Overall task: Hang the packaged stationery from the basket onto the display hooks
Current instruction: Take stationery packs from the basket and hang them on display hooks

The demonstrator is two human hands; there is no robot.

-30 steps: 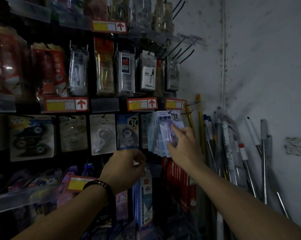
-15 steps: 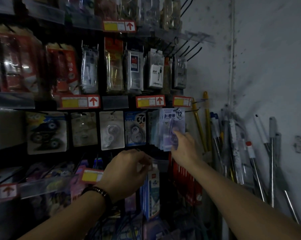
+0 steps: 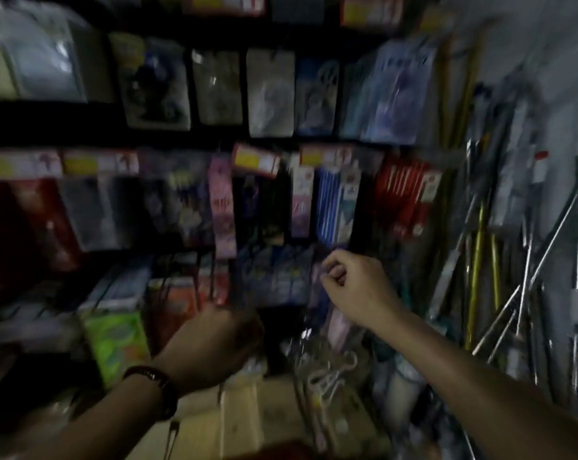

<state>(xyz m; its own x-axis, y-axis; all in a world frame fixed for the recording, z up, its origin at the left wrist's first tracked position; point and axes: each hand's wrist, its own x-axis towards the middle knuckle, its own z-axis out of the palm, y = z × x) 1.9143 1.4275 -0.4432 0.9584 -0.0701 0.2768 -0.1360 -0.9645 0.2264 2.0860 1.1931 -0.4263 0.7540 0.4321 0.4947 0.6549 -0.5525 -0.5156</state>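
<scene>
The view is blurred and dim. A stack of blue-and-purple correction tape packs (image 3: pixel 394 94) hangs on a hook at the upper right of the display wall. My right hand (image 3: pixel 354 287) is below it, in front of the lower rows, with fingers curled loosely and nothing in them. My left hand (image 3: pixel 214 343), with a dark bracelet at the wrist, is lower and to the left; its fingers are turned away from me and I cannot tell if they hold anything. A red shape (image 3: pixel 274 451) at the bottom edge may be the basket.
Rows of packaged stationery hang on the wall, with red and yellow price tags (image 3: pixel 257 161) between them. Blue packs (image 3: pixel 334 207) and red packs (image 3: pixel 404 200) hang mid-right. Metal and yellow rods (image 3: pixel 480 260) lean in the right corner. A cardboard box (image 3: pixel 241 419) lies below.
The camera has tilted down. My right hand has let go of the hanging tape packs and dropped to the lower rows. My left hand has also come down.
</scene>
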